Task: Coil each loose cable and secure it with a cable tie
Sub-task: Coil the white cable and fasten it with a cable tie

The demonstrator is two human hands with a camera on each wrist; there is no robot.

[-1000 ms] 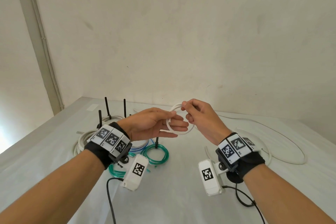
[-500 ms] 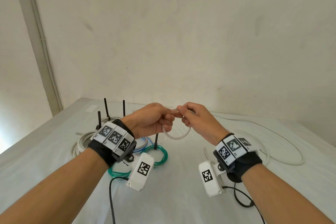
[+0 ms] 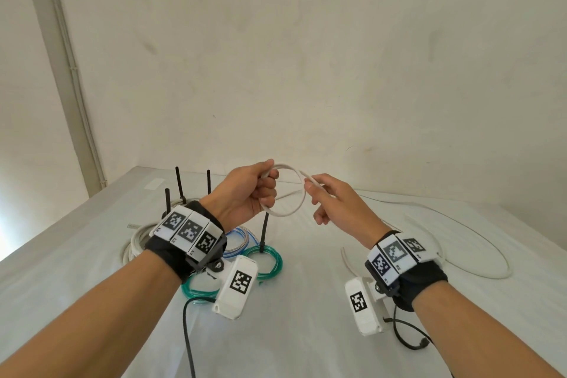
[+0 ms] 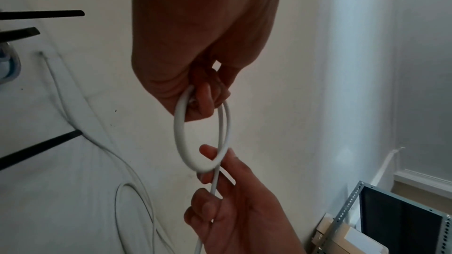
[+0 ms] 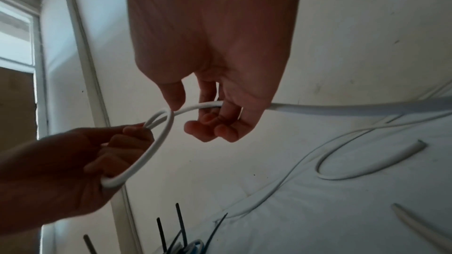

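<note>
Closest to us, above the counter [image 3: 306, 331], we have both hands raised, working one white cable [image 3: 288, 214]. Our left hand [image 3: 245, 196] has its fingers curled round the top of a small loop, holding the first turn together. Our right hand [image 3: 334, 202] pinches the running length just beside the loop between thumb and fingers, the other fingers loosely curled. We judge this as the coiling step, early: one turn made, and most of the white cable lies slack on the counter to the right, well apart from the hands. Next move calls for feeding more length round into the left-hand grip without letting the first turn spring open; no tie on it yet. Below and beyond the left wrist lie finished bundles: a green coil [image 3: 270, 258], a blue-and-white coil [image 3: 239, 239] and a thick white coil [image 3: 138, 242], each with a black cable tie [image 3: 264, 230] tail sticking up. Slack could snag on those tails. Farther back, bare wall [image 3: 306, 55].
</note>
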